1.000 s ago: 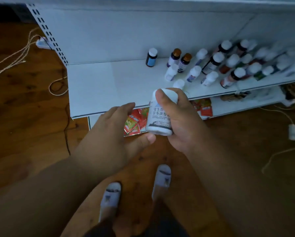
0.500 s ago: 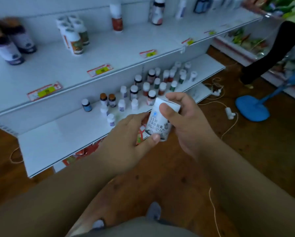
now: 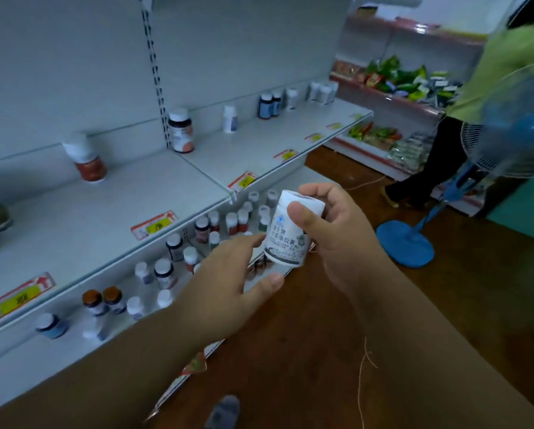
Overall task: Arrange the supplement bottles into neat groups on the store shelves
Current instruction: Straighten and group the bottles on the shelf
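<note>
- The right hand (image 3: 336,239) is gripping the white bottle (image 3: 290,230); the left hand (image 3: 228,280), fingers loosely spread, is touching its side.
- Probably choosing its group: next needs matching bottles on the middle shelf (image 3: 111,212) above.

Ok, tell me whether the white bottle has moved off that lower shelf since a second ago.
Yes: white bottle rose from the lower shelf toward the upper shelf.

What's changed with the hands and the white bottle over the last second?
The view has swung up from the low shelf to the upper shelves. The left hand has drawn slightly off the white bottle, its thumb now below it rather than on it. The right hand still grips the bottle, thumb on its front, in front of the shelves.
</note>
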`<state>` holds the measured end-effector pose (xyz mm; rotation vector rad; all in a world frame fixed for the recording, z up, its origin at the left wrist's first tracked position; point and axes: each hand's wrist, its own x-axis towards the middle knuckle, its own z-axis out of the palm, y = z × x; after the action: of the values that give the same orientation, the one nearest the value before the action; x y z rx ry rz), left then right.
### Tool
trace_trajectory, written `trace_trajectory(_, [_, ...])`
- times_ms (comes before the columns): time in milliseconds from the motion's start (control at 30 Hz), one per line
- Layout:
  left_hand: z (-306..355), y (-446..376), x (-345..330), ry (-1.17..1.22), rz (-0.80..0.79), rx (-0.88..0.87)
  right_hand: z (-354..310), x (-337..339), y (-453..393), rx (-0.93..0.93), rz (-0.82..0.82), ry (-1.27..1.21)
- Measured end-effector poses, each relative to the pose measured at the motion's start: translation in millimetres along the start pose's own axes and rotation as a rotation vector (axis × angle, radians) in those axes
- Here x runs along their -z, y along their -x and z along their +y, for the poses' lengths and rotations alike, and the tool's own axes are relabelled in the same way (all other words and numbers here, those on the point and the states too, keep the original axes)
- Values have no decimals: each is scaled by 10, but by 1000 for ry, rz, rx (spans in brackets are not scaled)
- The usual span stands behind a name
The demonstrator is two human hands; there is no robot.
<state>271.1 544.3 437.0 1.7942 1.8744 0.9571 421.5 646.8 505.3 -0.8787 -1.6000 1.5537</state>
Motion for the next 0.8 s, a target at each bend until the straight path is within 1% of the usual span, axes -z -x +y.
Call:
trace_trajectory(100, [-85, -720, -62, -23, -73, -13, -46, 258, -455, 13, 66, -31])
trace_trajectory(233, [63, -1632, -201, -13, -129, -47, -139, 816, -973, 42, 174, 14])
trace_trajectory(433, [404, -2948, -798, -22, -167, -117, -175, 1900, -1797, 84, 256, 120])
trace_trajectory(533, [595, -3547, -1202, -5, -148, -131, -129, 2478, -2245, 116, 226, 162])
trace_trajectory(633, [765, -4047, -1540, 18, -133, -92, -96, 3004, -2691, 76, 158, 197])
trace_trajectory(800, [908, -4826, -1775, -34, -107, -17, -79, 3597, -3470, 42, 34, 233])
